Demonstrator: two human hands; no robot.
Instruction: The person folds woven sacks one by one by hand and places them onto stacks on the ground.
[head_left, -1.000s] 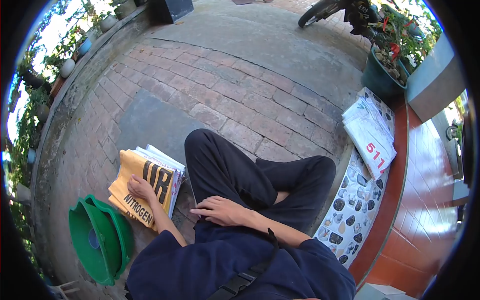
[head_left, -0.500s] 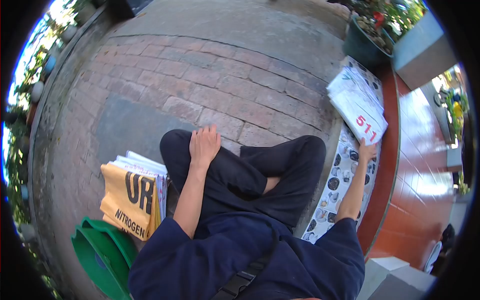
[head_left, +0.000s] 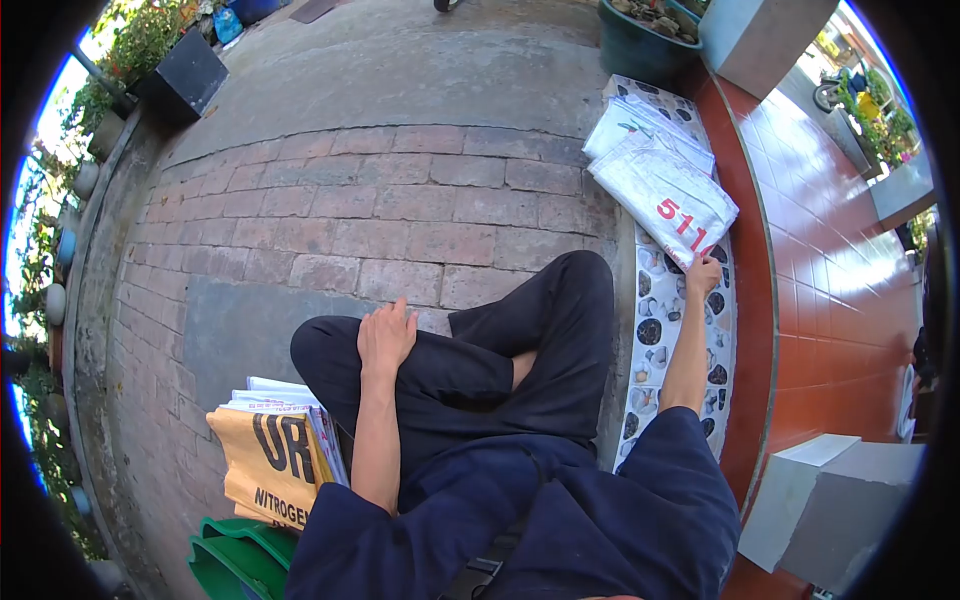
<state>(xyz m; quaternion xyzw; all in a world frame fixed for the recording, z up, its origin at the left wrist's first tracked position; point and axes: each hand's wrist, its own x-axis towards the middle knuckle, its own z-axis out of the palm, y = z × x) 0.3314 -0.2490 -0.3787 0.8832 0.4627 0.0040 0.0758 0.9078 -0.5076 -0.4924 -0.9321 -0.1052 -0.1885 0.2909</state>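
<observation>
My right hand [head_left: 703, 275] is closed on the near corner of a white folded sack [head_left: 672, 192] printed with a red "511". That sack lies on top of more folded white sacks [head_left: 628, 125] on a pebble-patterned ledge [head_left: 655, 335]. On my bent knee rests my left hand [head_left: 386, 335], flat and with nothing in it. Beside that knee, a yellow folded sack [head_left: 262, 465] lettered "UR" and "NITROGEN" leans against a bundle of white folded sacks [head_left: 275, 392].
Green containers [head_left: 235, 560] stand behind the yellow sack. Red tiles [head_left: 810, 300] lie past the ledge at the right, with a pale block [head_left: 800, 475] nearby. A large planter [head_left: 648, 42] stands at the far end. Brick paving [head_left: 400, 220] spreads in front of my crossed legs.
My view has turned, so the whole scene sits differently. My right hand stays at the corner of the "511" sack, and my left hand stays on my knee.
</observation>
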